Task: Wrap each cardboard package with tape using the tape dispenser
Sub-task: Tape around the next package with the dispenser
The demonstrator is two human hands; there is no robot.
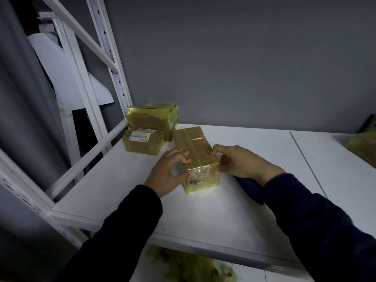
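Left hand (173,169) and right hand (242,163) grip the box (195,149) mid-shelf (122,190) (tape (198,138) crosses its top); likely turning it next. Wrapped boxes (146,131) at ten o'clock.

Dim, murky light; wide-angle edge distortion.

1. Front cardboard package (195,151): brown, glossy clear tape bands across the top, yellow-green film on the near end.
2. Labelled package (143,142): brown with yellow-green edges; white label, black barcode stripes, small red mark.
3. Rear package (152,119): brown under yellow-green tape, black scribble near the top.
4. Shelf board (122,190): plain white, one thin grey seam line.
5. Rack upright (116,66): white, row of dark holes.
6. Wall (244,58): flat grey.
7. Sleeves (126,231): dark navy.
8. Crumpled tape heap (189,267): yellow-green.
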